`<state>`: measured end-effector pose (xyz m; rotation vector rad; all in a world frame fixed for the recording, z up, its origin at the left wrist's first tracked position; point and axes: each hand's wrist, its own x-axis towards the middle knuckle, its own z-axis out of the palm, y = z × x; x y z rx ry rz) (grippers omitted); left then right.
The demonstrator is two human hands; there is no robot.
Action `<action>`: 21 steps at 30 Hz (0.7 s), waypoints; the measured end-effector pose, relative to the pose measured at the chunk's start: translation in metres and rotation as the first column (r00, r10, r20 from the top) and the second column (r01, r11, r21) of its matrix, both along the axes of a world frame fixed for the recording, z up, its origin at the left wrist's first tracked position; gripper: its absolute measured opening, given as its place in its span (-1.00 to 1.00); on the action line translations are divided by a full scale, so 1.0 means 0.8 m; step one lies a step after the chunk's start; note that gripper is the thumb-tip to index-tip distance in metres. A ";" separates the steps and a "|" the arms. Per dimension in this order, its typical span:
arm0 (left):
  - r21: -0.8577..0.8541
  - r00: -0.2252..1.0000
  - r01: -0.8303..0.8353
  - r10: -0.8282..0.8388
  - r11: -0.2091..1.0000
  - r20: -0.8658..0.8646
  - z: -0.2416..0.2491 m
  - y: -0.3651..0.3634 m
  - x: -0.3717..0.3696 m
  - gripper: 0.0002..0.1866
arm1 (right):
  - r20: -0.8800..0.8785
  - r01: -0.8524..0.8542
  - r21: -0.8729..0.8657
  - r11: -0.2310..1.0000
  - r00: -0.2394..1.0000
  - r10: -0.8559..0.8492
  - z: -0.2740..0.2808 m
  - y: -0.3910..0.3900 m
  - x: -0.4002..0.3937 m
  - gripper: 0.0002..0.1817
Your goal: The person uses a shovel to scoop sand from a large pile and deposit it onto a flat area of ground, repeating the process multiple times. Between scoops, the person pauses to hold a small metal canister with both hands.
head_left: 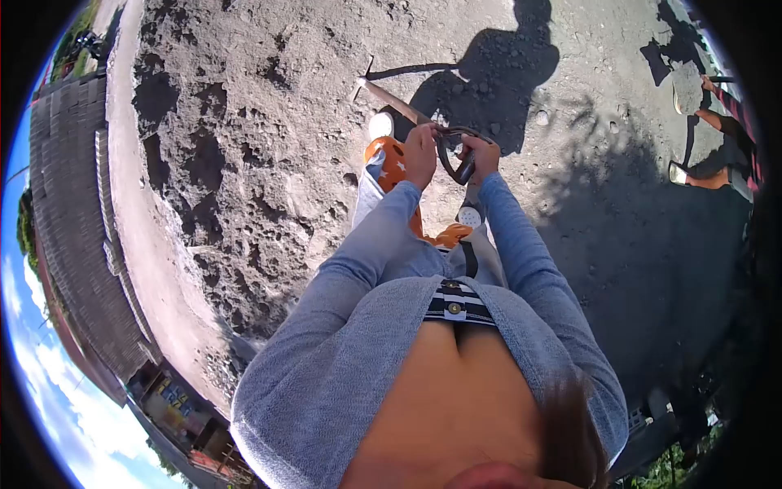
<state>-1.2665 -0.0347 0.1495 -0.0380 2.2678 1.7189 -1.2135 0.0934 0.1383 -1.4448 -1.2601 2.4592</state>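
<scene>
A shovel with a pale wooden shaft slants away from me to the upper left. Its far end meets the ground, and the blade there shows only as a thin dark line. At the near end is a dark, loop-shaped grip. My left hand is closed around the left side of this grip, where it joins the shaft. On the right side, my right hand is wrapped around the loop. Both hands are in front of my waist, above my white shoes.
Rough, clumpy grey soil spreads on the left, with flatter dirt to the right. At the right edge another person's legs stand beside a grey flat object. A low block wall runs along the left. My shadow falls ahead.
</scene>
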 end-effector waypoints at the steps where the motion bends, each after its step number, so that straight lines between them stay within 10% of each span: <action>1: 0.007 0.997 -0.004 0.003 1.000 0.079 -0.004 -0.017 -0.022 -0.66 | 0.010 0.003 0.031 1.000 1.000 -0.003 -0.012 0.011 -0.002 -0.88; 5: -0.050 0.872 0.055 -0.023 0.997 0.489 -0.094 -0.107 -0.123 -0.45 | 0.322 -0.030 0.064 0.998 0.947 0.007 -0.084 0.076 0.048 -0.88; 9: -0.117 0.593 -0.101 0.155 0.988 0.790 -0.243 -0.190 -0.195 -0.24 | 0.762 -0.161 0.372 0.914 0.615 -0.201 -0.167 0.080 0.064 -0.92; 11: -0.255 0.484 -0.135 0.288 0.958 0.826 -0.329 -0.212 -0.233 -0.17 | 0.753 -0.328 0.632 0.702 0.474 -0.456 -0.139 0.056 0.026 -0.89; 18: -0.199 0.035 -0.581 0.268 0.789 0.963 -0.394 -0.122 -0.296 0.08 | 0.653 0.047 0.613 0.789 0.532 -0.539 -0.034 -0.073 0.010 -0.83; 21: -0.120 0.231 -0.632 0.334 0.765 0.914 -0.373 -0.095 -0.287 -0.06 | 0.593 0.071 0.622 0.780 0.608 -0.528 -0.021 -0.105 0.022 -0.83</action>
